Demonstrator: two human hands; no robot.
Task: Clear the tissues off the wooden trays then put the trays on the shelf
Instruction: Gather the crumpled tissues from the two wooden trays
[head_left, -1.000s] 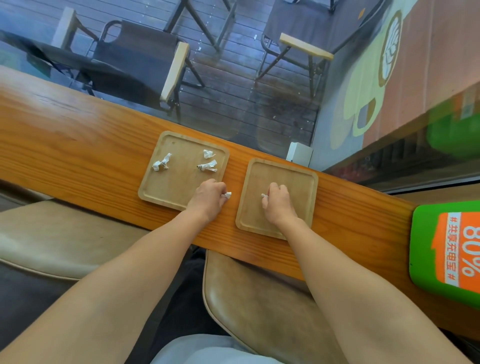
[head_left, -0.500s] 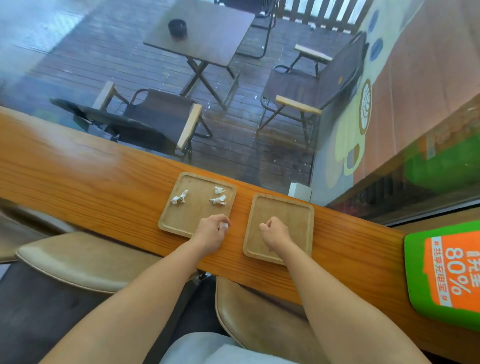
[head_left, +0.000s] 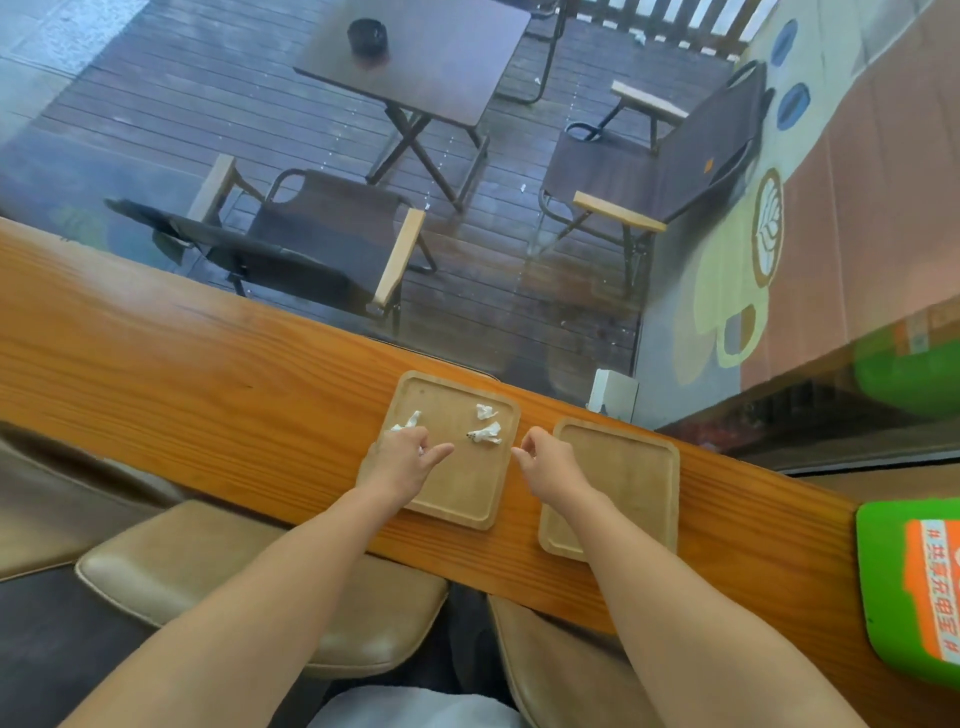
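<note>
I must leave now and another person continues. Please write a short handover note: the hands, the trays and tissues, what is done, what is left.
Left hand: over the left square wooden tray, reaching for the crumpled white tissue at its far left; a white scrap shows at its fingers.
Right hand: loosely curled between the trays; contents unclear.
Two more crumpled tissues lie far right on that tray.
Done: right square wooden tray has no tissues on it.
Left: three tissues, then shelve both trays; no shelf in view.

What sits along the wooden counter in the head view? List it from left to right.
left tissue → left hand → the two right tissues on the left tray → right hand → bare right tray → green and orange sign.
</note>
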